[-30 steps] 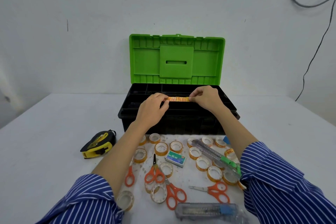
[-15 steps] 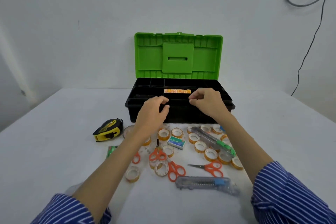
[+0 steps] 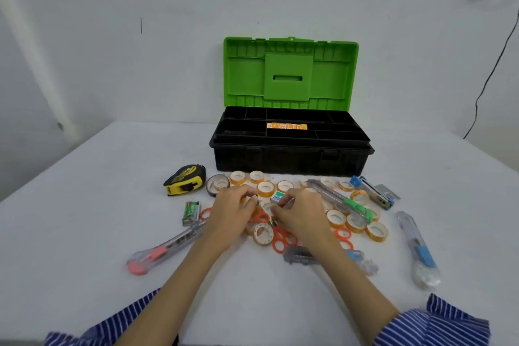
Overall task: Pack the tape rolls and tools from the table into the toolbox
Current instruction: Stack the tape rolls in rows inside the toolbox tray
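Head view shows the toolbox (image 3: 290,154) standing open at the far side of the table (image 3: 84,219), its green lid (image 3: 290,73) upright and its black top tray holding only one row of orange tape rolls (image 3: 286,126) in a middle compartment; the other compartments look bare, though their dark floors are hard to read. By that measure the packing has barely begun. Nearly everything waits on the table in front of the box: loose tape rolls (image 3: 354,223) scattered across the middle, orange scissors (image 3: 280,239), a yellow tape measure (image 3: 184,179), several utility knives (image 3: 165,247), a small green box (image 3: 191,209) and a stapler-like tool (image 3: 375,195) at the right. Both hands work in the middle of the pile. The left hand (image 3: 229,212) has its fingers curled as if pinching something small and dark, but I cannot tell what, or whether it truly holds it. The right hand (image 3: 299,213) likewise curls over the heap beside a staple box (image 3: 278,196); its grip is hidden by its own fingers. Both hands cover several rolls and scissor handles, and the sleeves are cut off at the bottom edge.
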